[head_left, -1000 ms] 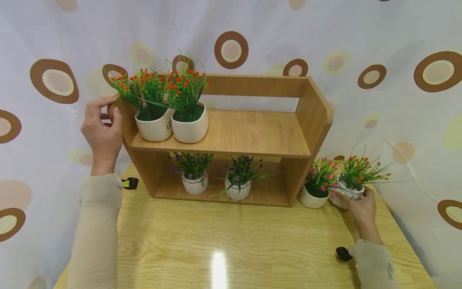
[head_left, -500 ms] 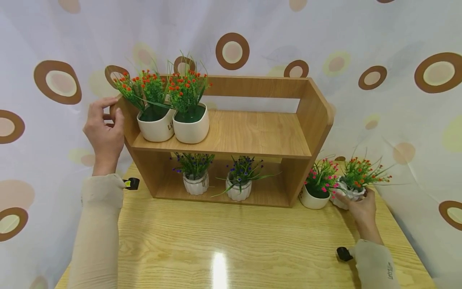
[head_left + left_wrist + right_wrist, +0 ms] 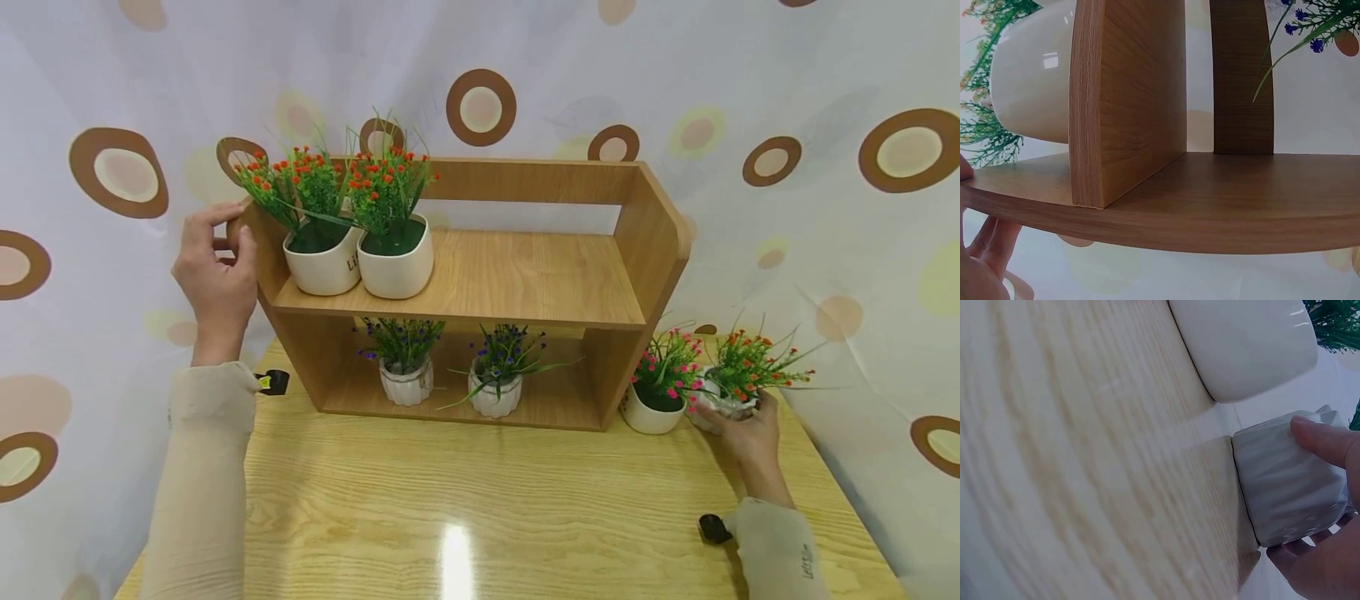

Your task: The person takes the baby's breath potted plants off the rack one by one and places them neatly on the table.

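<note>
My left hand [image 3: 217, 267] grips the upper left side panel of a wooden two-tier shelf [image 3: 525, 283]; in the left wrist view only fingertips [image 3: 988, 240] show under the panel [image 3: 1166, 206]. My right hand [image 3: 742, 433] holds a small ribbed white pot with orange flowers [image 3: 738, 375] at the table's right, tilted slightly; the right wrist view shows fingers [image 3: 1325, 440] curled round that pot [image 3: 1285, 481]. Next to it stands a smooth white pot with pink flowers [image 3: 660, 383].
Two white pots of red flowers [image 3: 356, 225] fill the top shelf's left end. Two ribbed pots of purple flowers [image 3: 450, 371] stand on the lower shelf. The wooden table [image 3: 480, 508] lies in front; a spotted curtain [image 3: 825, 167] hangs close behind and to both sides.
The orange-flower pot in my right hand has tipped and lifted slightly. My left hand has stayed on the shelf's side.
</note>
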Tool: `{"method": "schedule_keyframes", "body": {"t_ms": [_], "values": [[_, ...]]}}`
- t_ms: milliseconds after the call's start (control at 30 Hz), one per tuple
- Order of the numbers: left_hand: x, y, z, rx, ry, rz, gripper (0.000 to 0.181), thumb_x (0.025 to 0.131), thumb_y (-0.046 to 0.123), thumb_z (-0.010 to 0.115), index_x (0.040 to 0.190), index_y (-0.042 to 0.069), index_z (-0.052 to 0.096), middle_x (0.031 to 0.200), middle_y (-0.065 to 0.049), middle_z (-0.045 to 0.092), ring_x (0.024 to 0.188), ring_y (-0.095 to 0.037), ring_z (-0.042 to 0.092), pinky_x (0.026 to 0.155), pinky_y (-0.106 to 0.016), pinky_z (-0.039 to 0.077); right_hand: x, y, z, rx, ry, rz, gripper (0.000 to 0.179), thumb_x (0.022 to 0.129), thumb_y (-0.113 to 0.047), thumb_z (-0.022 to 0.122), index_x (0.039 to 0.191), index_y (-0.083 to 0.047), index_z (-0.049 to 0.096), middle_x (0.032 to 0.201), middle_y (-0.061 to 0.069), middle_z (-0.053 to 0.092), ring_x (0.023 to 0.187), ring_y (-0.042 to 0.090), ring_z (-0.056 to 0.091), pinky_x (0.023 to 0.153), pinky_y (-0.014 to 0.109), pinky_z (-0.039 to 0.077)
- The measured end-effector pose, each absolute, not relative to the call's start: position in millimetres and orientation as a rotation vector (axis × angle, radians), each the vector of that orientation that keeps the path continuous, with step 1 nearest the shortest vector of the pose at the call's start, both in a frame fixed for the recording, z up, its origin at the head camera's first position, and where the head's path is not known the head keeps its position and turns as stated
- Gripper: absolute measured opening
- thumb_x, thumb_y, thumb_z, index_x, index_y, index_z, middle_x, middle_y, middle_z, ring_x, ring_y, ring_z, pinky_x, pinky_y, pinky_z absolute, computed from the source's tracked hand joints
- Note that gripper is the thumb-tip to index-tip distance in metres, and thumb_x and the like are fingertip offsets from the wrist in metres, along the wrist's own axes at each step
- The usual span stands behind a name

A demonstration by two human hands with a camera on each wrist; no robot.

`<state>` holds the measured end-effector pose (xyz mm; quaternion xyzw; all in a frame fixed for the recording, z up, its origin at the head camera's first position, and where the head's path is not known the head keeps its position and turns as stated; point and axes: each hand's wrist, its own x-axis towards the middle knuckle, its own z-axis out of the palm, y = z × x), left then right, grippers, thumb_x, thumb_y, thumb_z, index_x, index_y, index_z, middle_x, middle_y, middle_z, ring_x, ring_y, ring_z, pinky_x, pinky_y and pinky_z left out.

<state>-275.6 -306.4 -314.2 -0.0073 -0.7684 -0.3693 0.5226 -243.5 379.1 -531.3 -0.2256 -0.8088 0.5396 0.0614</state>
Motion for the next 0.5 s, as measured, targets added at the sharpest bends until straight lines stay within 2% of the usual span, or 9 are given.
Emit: {"method": "schedule_keyframes", "body": {"t_ms": [100,300,500], "values": [[-275,-306,-314,-0.036,-1.842,-0.882,0.03,0.101,0.023,0.06,0.127,0.011,0.07,0.128,-0.003,0.07,0.078,0.014,0.05,0.07,-0.008,0.043,-243,378,-532,-0.689,-2.436,1.634,0.112,0.093,-0.034,0.076,0.166,-0.011,-0.006,0.172,0.019,0.006,0.153,0.04,0.025,0.125,0.053,0.028],[-275,-301,-313,0.02,-1.842,-0.893,0.029,0.1,0.02,0.061,0.126,0.013,0.07,0.127,0.0,0.07,0.077,0.015,0.049,0.07,-0.005,0.041,-242,379,-532,-0.696,-2.448,1.616,0.113,0.093,-0.035,0.076,0.166,-0.014,-0.007,0.173,0.017,0.006,0.153,0.04,0.024,0.125,0.053,0.026],[-269,-295,-309,0.016,-1.827,-0.896,0.028,0.1,0.014,0.06,0.125,0.007,0.07,0.126,-0.009,0.07,0.077,0.017,0.046,0.07,-0.006,0.04,-242,380,-530,-0.684,-2.466,1.649,0.114,0.093,-0.038,0.075,0.166,-0.015,-0.011,0.173,0.017,-0.001,0.155,0.041,0.019,0.125,0.056,0.025]]}}
